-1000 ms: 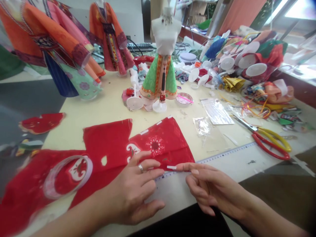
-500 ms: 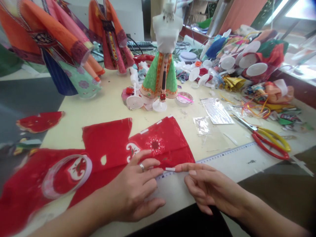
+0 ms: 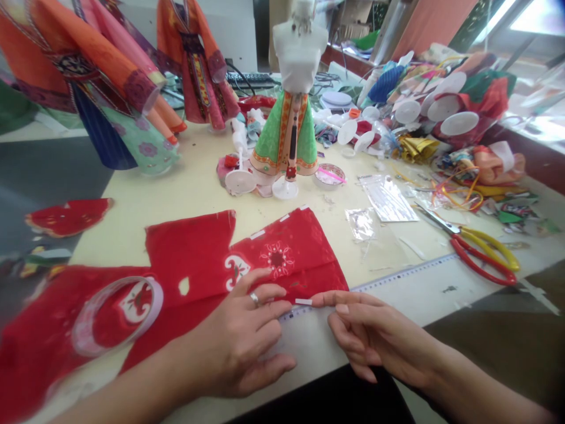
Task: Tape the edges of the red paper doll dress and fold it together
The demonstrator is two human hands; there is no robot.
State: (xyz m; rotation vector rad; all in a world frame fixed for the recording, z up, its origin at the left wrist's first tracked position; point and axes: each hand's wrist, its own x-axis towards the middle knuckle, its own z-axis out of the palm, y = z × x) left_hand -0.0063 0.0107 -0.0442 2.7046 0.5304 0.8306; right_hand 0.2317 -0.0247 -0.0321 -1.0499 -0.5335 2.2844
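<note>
One strip [image 3: 303,302] lies at the near edge of the cloth [image 3: 309,250], meeting the index fingertip of the loosely curled right hand [image 3: 371,327], while the left hand [image 3: 247,330], fingers spread, apparently steadies the cloth beside the ruler [image 3: 406,274].

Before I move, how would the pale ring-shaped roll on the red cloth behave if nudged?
The roll is a thin-walled, open ring, so probably light. Lying flat, it would likely slide rather than roll, perhaps rumpling the soft-looking red cloth beneath.
</note>
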